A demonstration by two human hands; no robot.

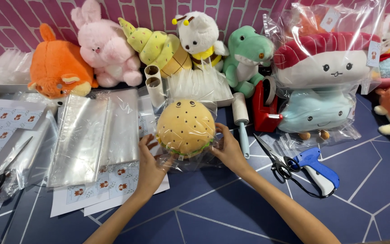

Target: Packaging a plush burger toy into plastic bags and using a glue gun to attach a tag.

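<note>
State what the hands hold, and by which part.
Both hands, left and right, hold a burger plush inside a clear bag, gripping its lower sides through the plastic.

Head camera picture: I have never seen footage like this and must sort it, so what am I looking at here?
One camera sits on a person's head and looks down at their own bare hands over a dark blue tabletop. The left hand and right hand hold a burger plush inside a clear plastic bag. Beside them lie a stack of clear bags, a lint roller, a red tape dispenser, scissors and a blue tagging gun. Plush toys line the back wall.
</note>
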